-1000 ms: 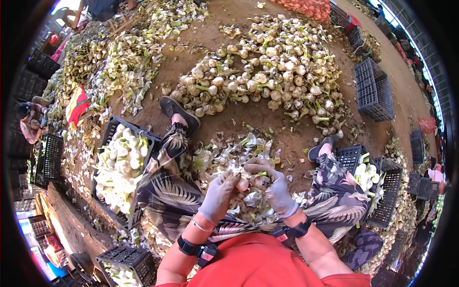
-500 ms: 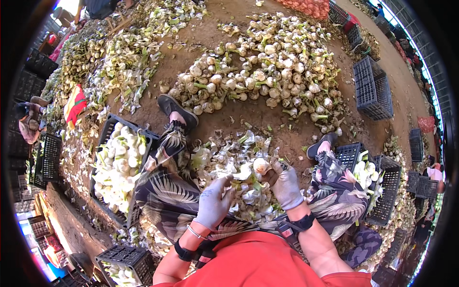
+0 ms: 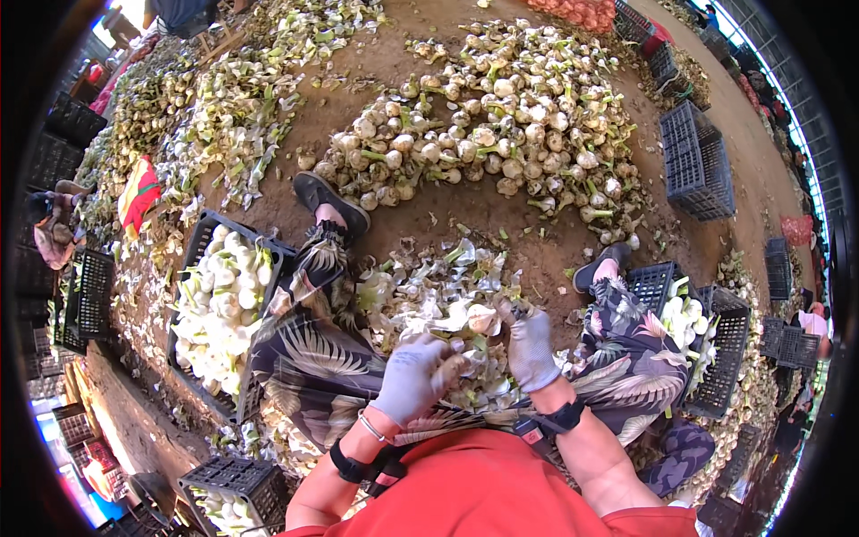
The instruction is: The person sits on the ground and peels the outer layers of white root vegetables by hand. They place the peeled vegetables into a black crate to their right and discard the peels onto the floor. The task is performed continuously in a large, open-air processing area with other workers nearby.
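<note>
1. The left hand (image 3: 416, 376), in a pale glove, is seen just below the middle of the frame. Its fingers are bent inward; whether something small is pinched in them cannot be told.
2. The right hand (image 3: 531, 351), also gloved, is held up a bit to the right of the middle. Its thumb and fingers are kept close together.
3. One garlic bulb (image 3: 483, 319) is seen near the middle, just beside the right fingertips. Whether it is pinched by them cannot be told.
4. Under the hands, the ground is covered by a pile of peeled skins (image 3: 420, 300).
5. Above that, at the upper middle, a big heap of garlic (image 3: 537, 125) is spread on brown dirt.
6. At the left, a black crate (image 3: 280, 255) is filled with clean white bulbs (image 3: 224, 309).
7. At the right, more white bulbs (image 3: 684, 318) are seen beside another black crate (image 3: 729, 358).
8. Dark leafy trousers (image 3: 313, 358) and a red shirt (image 3: 483, 488) are worn.
</note>
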Tool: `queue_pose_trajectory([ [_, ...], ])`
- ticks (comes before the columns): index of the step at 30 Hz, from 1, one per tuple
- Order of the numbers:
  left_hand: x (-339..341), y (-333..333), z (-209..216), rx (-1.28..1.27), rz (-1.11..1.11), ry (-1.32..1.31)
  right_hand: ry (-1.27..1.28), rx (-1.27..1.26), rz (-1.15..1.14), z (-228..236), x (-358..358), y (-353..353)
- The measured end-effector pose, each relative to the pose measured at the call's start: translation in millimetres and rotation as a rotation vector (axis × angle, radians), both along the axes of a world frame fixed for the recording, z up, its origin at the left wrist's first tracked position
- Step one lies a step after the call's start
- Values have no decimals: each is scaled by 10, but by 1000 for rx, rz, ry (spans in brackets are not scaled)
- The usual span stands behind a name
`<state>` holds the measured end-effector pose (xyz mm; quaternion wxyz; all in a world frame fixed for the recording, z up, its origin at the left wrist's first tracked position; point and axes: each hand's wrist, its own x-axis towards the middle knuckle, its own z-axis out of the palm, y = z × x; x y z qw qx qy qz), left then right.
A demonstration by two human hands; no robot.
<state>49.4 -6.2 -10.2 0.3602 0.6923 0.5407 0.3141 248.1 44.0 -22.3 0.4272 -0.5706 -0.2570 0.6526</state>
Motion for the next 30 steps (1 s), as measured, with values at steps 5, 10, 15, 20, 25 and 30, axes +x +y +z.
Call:
queue_pose_trajectory([
  [5,14,214,125,-484,195,-258,-276,267,157,5,-96,-51],
  [10,-82,192,-152,-181,163,69,-188,215,129,134,-12,83],
  [15,-37,325,69,-546,135,-680,-395,384,476,160,23,197],
  [20,-126,301,123,-791,188,-1137,-376,239,353,-74,174,207],
  [25,-101,232,-13,-591,215,-1058,-788,443,437,-307,222,124],
  [30,24,196,-217,-622,428,-1111,-481,255,497,-86,-143,-26],
])
